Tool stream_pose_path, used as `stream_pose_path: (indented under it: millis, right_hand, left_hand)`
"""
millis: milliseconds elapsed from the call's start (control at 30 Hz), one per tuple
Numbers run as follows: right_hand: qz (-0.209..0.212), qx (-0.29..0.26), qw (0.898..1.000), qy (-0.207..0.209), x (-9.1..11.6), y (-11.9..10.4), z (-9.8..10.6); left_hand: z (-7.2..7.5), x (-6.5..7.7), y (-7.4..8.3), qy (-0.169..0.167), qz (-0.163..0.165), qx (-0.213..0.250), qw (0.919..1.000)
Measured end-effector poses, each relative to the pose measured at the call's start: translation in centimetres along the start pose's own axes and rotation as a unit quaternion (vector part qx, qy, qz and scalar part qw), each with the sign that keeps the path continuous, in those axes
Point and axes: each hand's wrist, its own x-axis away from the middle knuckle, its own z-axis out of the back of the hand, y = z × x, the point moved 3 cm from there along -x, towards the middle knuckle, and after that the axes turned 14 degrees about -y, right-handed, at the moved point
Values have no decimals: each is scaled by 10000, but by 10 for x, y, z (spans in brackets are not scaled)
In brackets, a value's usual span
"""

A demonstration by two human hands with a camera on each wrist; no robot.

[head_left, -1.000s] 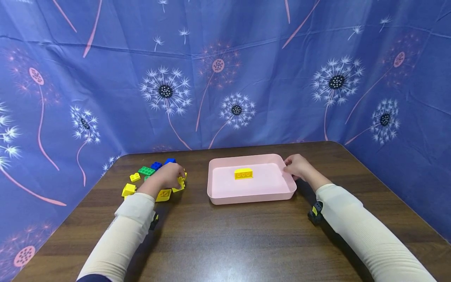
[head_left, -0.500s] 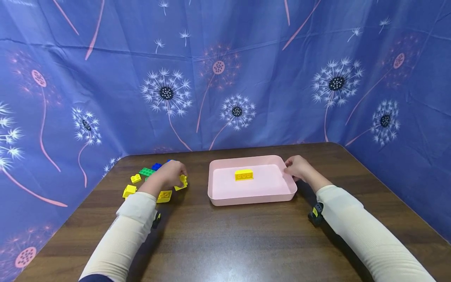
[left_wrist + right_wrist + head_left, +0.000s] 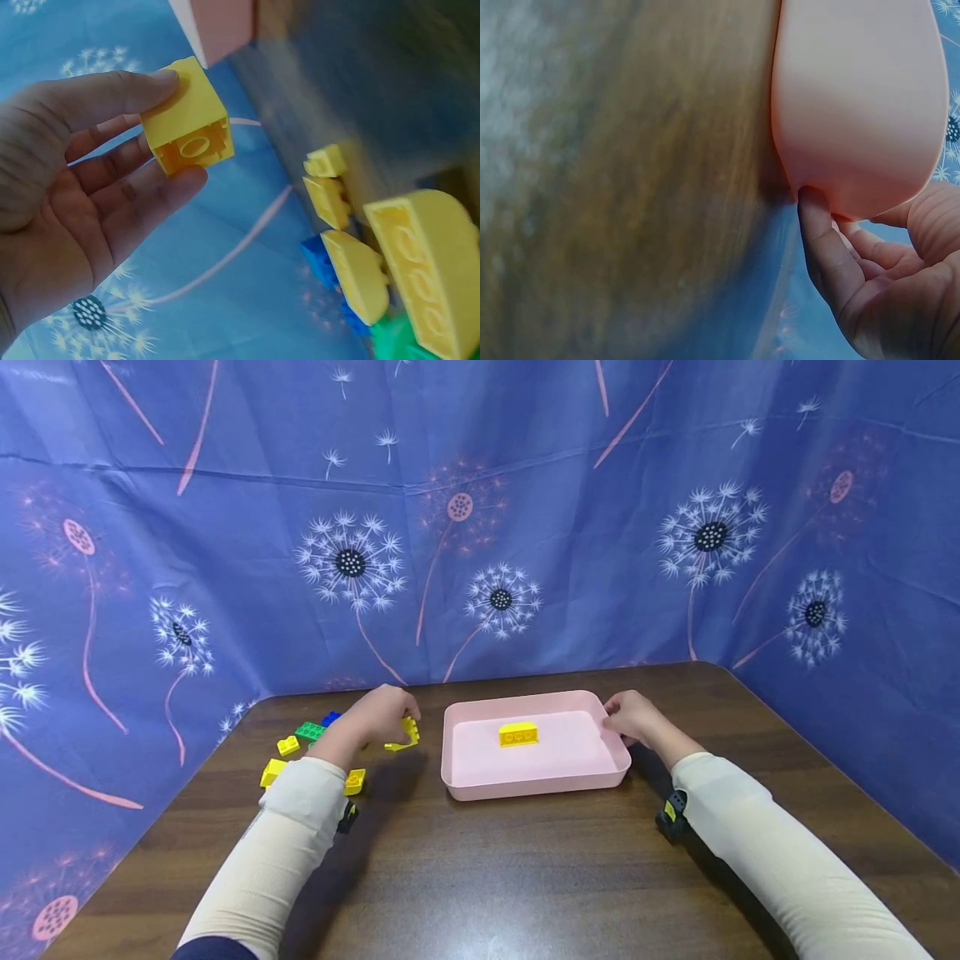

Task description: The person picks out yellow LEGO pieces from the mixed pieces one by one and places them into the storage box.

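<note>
My left hand (image 3: 378, 714) is raised off the table between the loose blocks and the pink tray (image 3: 536, 787). Its thumb and fingers pinch a yellow toy building block (image 3: 187, 112), whose hollow underside shows in the left wrist view. In the head view that block is partly hidden by the hand. At the tray's right end, my right hand (image 3: 636, 717) grips the wall, with fingers under the outer edge in the right wrist view; its thumb is partly hidden there. One long yellow block (image 3: 518, 732) lies inside the tray.
Left of the tray lie several blocks: a small yellow block (image 3: 287, 745), a green block (image 3: 309, 732), a blue block (image 3: 331, 718) and a yellow piece (image 3: 355, 782). The left forearm covers part of them. A blue patterned cloth (image 3: 570, 527) hangs behind the brown table (image 3: 480, 877).
My left hand has lifted the yellow block from the pile and moved it right, towards the tray. The right hand stays on the tray's end, and the tray has hardly moved.
</note>
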Motion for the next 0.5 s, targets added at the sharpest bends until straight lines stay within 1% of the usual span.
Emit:
stream_pose_path:
  millis: [100, 233, 367, 500]
  right_hand:
    - [12, 117, 9999, 13, 2, 0, 1]
    - [-53, 213, 9998, 42, 1, -2, 1]
    - [-136, 190, 9997, 42, -1, -1, 1]
    - [-109, 203, 9997, 24, -1, -1, 0]
  left_hand:
    - [5, -5, 9, 42, -199, -159, 9997]
    - [10, -10, 18, -10, -379, -213, 9991]
    - [17, -16, 28, -9, -436, -265, 9987]
    - [21, -22, 39, 32, -421, -220, 9989]
